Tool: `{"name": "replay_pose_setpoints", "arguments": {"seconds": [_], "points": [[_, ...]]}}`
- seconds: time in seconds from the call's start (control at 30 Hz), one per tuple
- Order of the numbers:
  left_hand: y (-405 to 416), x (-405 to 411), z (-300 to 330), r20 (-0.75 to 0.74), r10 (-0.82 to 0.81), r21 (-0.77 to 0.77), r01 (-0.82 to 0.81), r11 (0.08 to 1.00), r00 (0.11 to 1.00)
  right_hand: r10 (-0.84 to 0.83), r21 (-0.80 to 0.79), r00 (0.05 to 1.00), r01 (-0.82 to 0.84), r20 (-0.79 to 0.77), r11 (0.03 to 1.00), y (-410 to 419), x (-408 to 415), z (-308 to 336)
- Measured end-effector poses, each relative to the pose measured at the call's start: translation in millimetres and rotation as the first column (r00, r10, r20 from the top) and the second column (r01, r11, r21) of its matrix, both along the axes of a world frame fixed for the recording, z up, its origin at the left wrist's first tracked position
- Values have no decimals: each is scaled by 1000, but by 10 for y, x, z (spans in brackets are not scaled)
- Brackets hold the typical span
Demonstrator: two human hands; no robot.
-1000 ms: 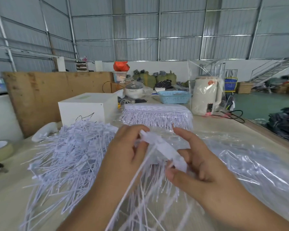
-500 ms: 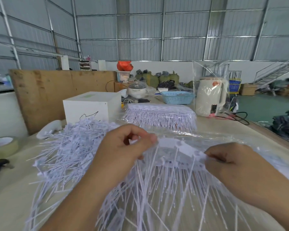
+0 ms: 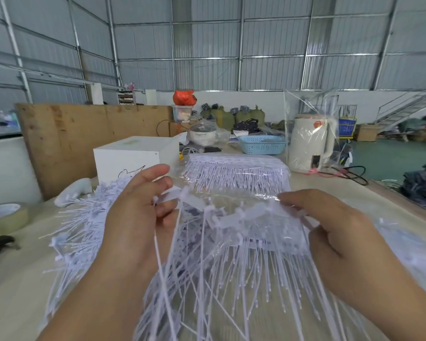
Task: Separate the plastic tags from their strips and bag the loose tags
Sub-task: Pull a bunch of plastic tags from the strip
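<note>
Over table | L hand (image 3: 138,217) + R hand (image 3: 330,230) pinch tag strip (image 3: 234,212) ends | no legible txt

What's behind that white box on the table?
Behind the white box stands a plywood board; beside its back corner, a white pot and cables. What lies directly behind it is hidden.

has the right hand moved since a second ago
Yes. The right hand swung out rightward, away from the left hand, judged against the bagged tag bundle behind; the strip now spans both.
</note>
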State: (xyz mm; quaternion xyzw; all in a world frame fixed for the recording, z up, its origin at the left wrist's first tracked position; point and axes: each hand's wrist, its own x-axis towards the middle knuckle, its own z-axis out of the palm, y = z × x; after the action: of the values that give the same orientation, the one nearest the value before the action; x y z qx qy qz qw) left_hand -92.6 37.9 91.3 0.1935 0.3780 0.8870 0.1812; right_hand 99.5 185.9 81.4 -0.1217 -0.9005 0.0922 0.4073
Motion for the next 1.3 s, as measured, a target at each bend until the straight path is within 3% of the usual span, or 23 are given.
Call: {"name": "replay_pose_setpoints", "arguments": {"seconds": [0.03,0.1,0.17,0.27,0.4,0.5,0.57,0.67,0.77,0.93,1.07,1.3], "points": [[9,6,0,-1,-14,7,14,1000,1000,52,-7,999,-52,-12,999,-33,11,1],[41,38,-14,-18,-25,-21,25,999,1000,180,-184,982,-188,-55,965,-57,23,16],[94,111,-55,-70,-36,-99,29,995,997,193,-298,979,-205,-72,932,-16,38,-13],[161,269,-157,-221,-144,-234,91,968,965,169,-209,979,-141,118,968,-10,55,-42],[194,390,-243,-369,-315,-315,201,928,874,331,-304,905,-246,269,920,-127,-64,-151],[194,425,-272,-453,-381,-361,225,905,806,435,-293,864,-360,252,886,-177,-219,-216],[188,418,-281,-488,-379,-381,199,903,786,487,-403,852,-384,192,831,-197,-266,-224],[182,316,-260,-515,-442,-499,162,851,735,455,-469,889,-383,47,796,-179,-278,-225],[171,202,-186,-523,-588,-657,147,739,617,442,-522,897,-385,-16,762,-118,-257,-244],[113,137,-193,-410,-708,-684,320,656,575,587,-659,810,-449,-15,603,-92,-233,-257],[80,222,-243,-317,-800,-735,402,546,509,610,-674,792,-440,20,593,-33,-238,-249],[94,316,-291,-417,-713,-738,249,628,564,672,-717,740,-451,33,531,-7,-208,-191]]}}
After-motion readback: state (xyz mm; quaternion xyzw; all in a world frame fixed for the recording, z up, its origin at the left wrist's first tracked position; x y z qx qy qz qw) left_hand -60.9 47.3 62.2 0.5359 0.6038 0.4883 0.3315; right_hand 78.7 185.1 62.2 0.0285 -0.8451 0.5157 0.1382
